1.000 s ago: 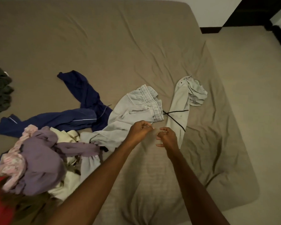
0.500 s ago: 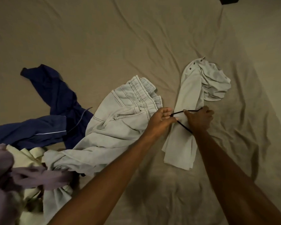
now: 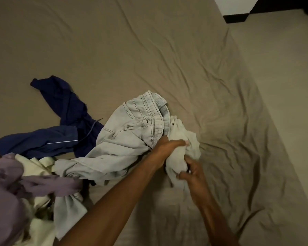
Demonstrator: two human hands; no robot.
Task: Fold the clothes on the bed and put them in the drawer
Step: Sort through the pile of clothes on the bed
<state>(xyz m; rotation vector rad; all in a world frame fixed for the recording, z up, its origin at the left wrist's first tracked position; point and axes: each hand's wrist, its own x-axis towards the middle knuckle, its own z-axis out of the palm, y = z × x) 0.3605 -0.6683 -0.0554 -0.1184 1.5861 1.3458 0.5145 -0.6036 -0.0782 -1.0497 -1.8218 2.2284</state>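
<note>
A pale grey-white garment (image 3: 178,155) is bunched up in the middle of the bed (image 3: 167,50). My left hand (image 3: 169,146) grips its upper part and my right hand (image 3: 192,172) grips its lower part. Right beside it on the left lie light washed jeans (image 3: 128,137), waistband up and touching the bunched cloth. A navy track garment (image 3: 60,128) with a white stripe sprawls further left. At the lower left is a heap with a purple garment (image 3: 9,183) and a cream one (image 3: 41,228).
The bed's tan sheet is wrinkled, with open sheet above and to the right of my hands. The bed's right edge runs diagonally down; beige floor (image 3: 283,68) lies beyond it. A dark skirting and a white wall (image 3: 235,6) show at the top right.
The pale garment lay stretched flat with a black cord across it; now both hands have gathered it into a bunch next to the jeans. The cord is out of sight.
</note>
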